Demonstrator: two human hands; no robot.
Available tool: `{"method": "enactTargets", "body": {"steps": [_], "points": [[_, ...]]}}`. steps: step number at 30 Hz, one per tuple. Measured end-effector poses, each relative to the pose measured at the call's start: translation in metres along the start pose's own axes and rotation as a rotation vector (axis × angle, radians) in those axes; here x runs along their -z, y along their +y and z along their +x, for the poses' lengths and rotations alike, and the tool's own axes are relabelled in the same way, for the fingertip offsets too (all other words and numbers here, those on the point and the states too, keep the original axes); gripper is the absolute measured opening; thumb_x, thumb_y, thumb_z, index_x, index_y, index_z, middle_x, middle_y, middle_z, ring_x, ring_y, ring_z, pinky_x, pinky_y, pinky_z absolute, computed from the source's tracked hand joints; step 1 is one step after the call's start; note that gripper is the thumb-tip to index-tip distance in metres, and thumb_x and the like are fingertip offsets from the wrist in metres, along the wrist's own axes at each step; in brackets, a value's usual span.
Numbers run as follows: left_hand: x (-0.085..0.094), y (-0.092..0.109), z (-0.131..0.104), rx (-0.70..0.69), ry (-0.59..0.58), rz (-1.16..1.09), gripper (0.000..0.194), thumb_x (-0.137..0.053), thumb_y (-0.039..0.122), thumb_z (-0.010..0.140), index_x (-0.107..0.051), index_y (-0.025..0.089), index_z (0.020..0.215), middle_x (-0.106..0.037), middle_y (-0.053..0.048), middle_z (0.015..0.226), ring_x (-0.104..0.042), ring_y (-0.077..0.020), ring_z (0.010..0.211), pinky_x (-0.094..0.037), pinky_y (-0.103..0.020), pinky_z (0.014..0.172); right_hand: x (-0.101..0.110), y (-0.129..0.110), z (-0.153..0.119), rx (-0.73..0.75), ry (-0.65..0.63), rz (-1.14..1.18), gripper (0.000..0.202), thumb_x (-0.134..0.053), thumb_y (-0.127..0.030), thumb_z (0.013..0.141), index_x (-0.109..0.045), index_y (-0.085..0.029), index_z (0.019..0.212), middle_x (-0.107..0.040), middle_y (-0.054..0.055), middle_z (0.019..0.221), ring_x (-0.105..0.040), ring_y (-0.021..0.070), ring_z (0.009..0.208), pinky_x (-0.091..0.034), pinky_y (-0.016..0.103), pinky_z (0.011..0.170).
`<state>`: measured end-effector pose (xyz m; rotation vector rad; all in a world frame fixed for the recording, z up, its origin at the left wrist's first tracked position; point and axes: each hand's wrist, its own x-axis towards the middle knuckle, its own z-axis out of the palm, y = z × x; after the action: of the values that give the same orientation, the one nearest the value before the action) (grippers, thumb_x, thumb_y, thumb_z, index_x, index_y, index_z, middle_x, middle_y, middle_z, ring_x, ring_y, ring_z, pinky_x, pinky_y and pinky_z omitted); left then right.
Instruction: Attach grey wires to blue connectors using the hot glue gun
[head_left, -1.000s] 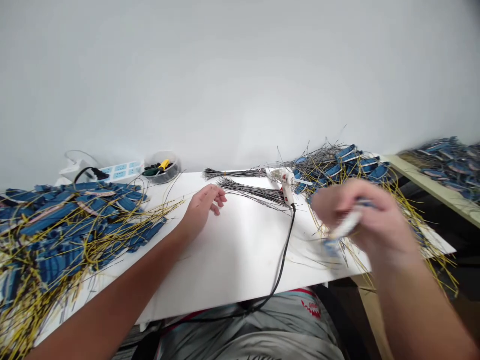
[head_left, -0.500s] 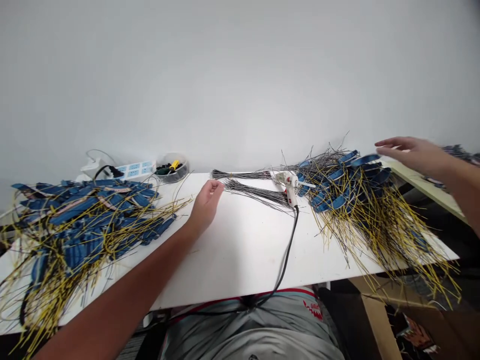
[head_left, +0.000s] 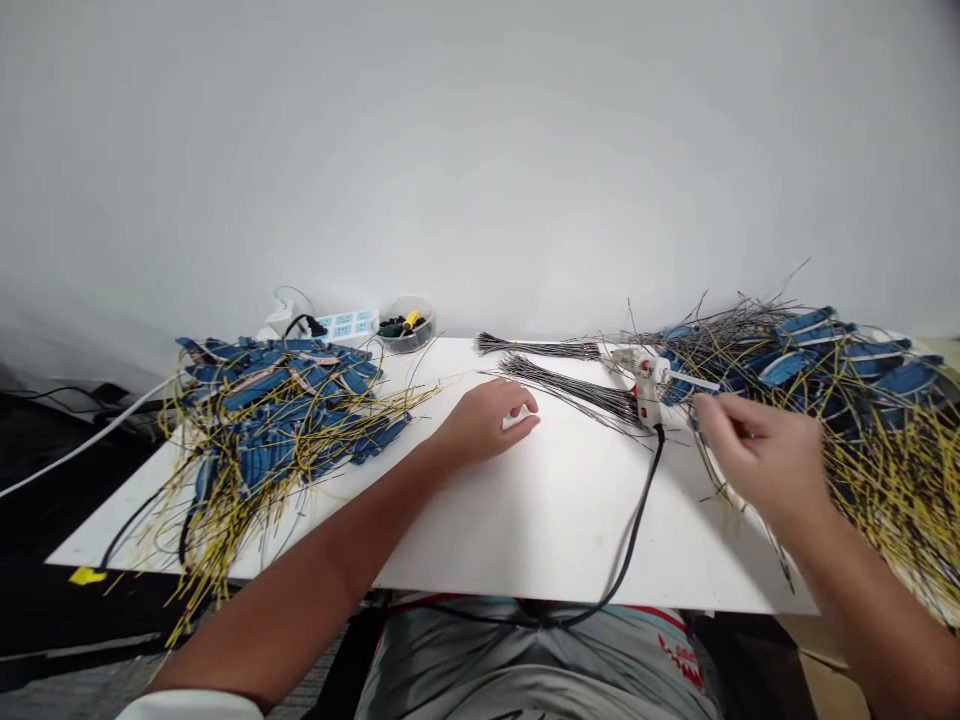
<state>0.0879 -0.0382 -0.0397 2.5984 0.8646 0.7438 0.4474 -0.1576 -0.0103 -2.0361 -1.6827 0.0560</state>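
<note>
My left hand (head_left: 491, 420) hovers over the white table with fingers curved and a gap between thumb and fingertips, nothing in it. My right hand (head_left: 765, 455), slightly blurred, is closed just right of the glue gun. A thin wire stem (head_left: 780, 560) trails below its fingers, and a bit of blue shows at the fingertips; most of the held piece is hidden. The white hot glue gun (head_left: 649, 390), with a glue stick (head_left: 694, 380) in its back, rests near the dark wire bundle (head_left: 574, 385). Behind it lies another wire bundle (head_left: 536, 347).
Blue denim pieces (head_left: 262, 440) with yellow wires are heaped at left, and a similar pile (head_left: 795, 360) spreads at right. A power strip (head_left: 349, 325) and a round clear tub (head_left: 409, 328) stand by the wall. The gun's black cord (head_left: 637, 520) crosses the table's front edge.
My right hand has moved from above the right pile inward beside the glue gun, and its fingers have closed. My left hand's thumb and fingers have parted. The view has turned left.
</note>
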Motion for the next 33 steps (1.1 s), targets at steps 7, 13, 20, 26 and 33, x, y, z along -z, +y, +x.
{"method": "enactTargets", "body": {"steps": [7,13,20,26,33], "points": [[0.108,0.002,0.006,0.275,-0.194,0.228,0.032,-0.058,0.055,0.098,-0.072,0.026,0.098,-0.072,0.0,0.093,-0.061,-0.0183,0.082,-0.037,-0.028,0.07,-0.039,-0.03,0.035,-0.176,-0.269,-0.097,0.06,-0.047,-0.08,0.092,-0.065,-0.022,0.089,-0.074,0.011,0.087,-0.068,0.0286,0.08,-0.04,0.034,0.068],[0.228,-0.051,-0.043,0.661,-0.248,0.662,0.028,-0.06,0.042,0.09,-0.072,0.021,0.106,-0.072,-0.003,0.101,-0.057,-0.0181,0.081,-0.032,-0.026,0.069,-0.054,-0.044,0.045,-0.222,-0.287,-0.169,0.061,-0.043,-0.08,0.091,-0.068,-0.025,0.097,-0.075,0.013,0.094,-0.068,0.0349,0.091,-0.036,0.036,0.066],[0.249,-0.103,-0.104,0.463,-0.388,0.581,0.056,-0.056,0.062,0.092,-0.073,0.019,0.123,-0.069,-0.009,0.126,-0.054,-0.0222,0.117,-0.034,-0.031,0.11,-0.066,-0.037,0.041,-0.234,-0.147,-0.079,0.057,-0.047,-0.078,0.091,-0.064,-0.024,0.081,-0.071,0.011,0.08,-0.062,0.0279,0.076,-0.034,0.034,0.063],[0.248,-0.093,-0.106,0.583,-0.25,0.503,0.074,-0.055,0.086,0.082,-0.075,0.023,0.115,-0.074,-0.002,0.116,-0.057,-0.0189,0.107,-0.039,-0.023,0.094,-0.067,-0.033,0.041,-0.219,-0.053,0.02,0.053,-0.051,-0.073,0.092,-0.057,-0.024,0.072,-0.067,0.006,0.072,-0.053,0.0221,0.067,-0.032,0.032,0.061],[0.256,-0.071,-0.088,0.783,-0.126,0.321,0.063,-0.066,0.077,0.081,-0.072,0.02,0.108,-0.074,0.006,0.093,-0.057,-0.0136,0.084,-0.039,-0.019,0.078,-0.069,-0.03,0.041,-0.199,-0.04,0.09,0.054,-0.054,-0.072,0.091,-0.055,-0.023,0.071,-0.065,0.005,0.071,-0.054,0.0212,0.065,-0.032,0.032,0.062]]}}
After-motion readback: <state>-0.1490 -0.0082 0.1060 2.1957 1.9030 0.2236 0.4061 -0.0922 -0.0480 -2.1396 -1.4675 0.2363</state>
